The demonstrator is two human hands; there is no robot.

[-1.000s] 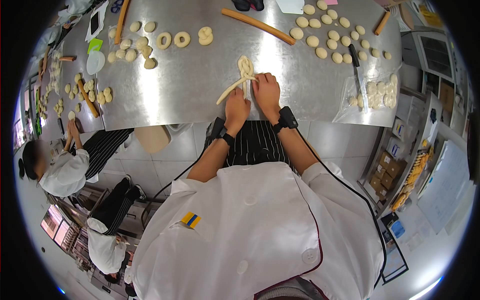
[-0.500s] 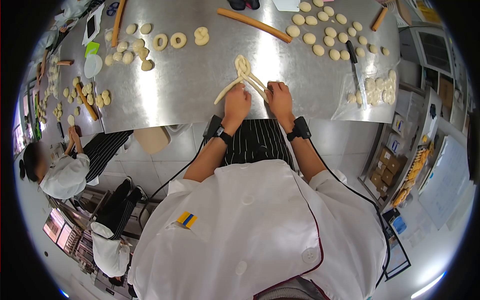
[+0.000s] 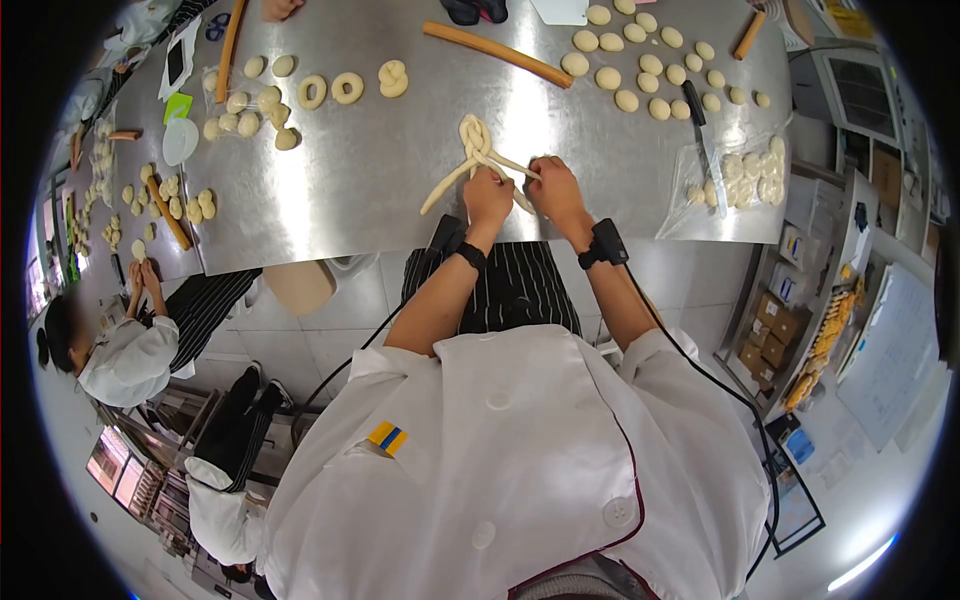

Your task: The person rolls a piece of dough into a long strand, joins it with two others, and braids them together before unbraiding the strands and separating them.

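A partly braided dough piece (image 3: 475, 135) lies on the steel table, its top woven and several loose strands spreading toward me. My left hand (image 3: 488, 199) is closed on one strand near the middle, just below the braid. With fingers pinched, my right hand (image 3: 560, 196) holds the end of another strand, which stretches right from the braid. One strand lies free to the left of my left hand. Another strand end shows between my two hands.
Dough balls (image 3: 650, 64) and a knife (image 3: 706, 150) lie on the right, beside bagged dough (image 3: 750, 178). A wooden rolling pin (image 3: 497, 54) lies beyond the braid. Shaped dough rings (image 3: 347, 88) sit at left. A co-worker (image 3: 125, 350) works at far left.
My left hand has moved up and right to a strand under the braid. My right hand has lifted its strand outward to the right. Another person's hand has appeared at the far table edge.
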